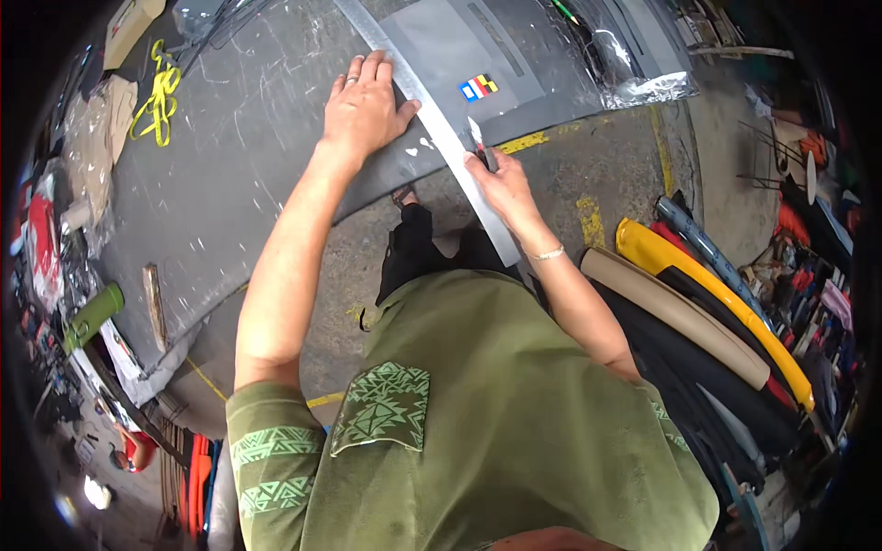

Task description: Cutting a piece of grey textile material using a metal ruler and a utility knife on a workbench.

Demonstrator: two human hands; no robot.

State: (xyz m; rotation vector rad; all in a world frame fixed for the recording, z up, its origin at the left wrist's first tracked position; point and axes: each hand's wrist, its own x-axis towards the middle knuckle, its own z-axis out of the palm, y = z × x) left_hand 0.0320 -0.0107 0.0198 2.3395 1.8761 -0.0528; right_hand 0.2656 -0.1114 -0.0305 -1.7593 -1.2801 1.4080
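A long metal straightedge [443, 136] lies aslant over the dark grey table, its near end sticking out past the table edge. My left hand [366, 112] rests flat by its left side, fingers stretched forward and thumb at the metal. In my right hand [503, 188], close to the table's front edge, is a knife [477, 138] with its pale blade pointing away from me. Right of the straightedge lies a grey sheet [432, 69] with a dark narrow strip and a small multicoloured patch [478, 87]. Small white scraps [418, 147] lie between my hands.
A yellow strap [161, 96] lies tangled on the table's far left. At the table's left edge are a wooden stick [154, 308] and a green roll [95, 317]. Yellow [717, 303] and beige rolls [675, 317] crowd the right. A green pen [564, 11] lies at the far edge.
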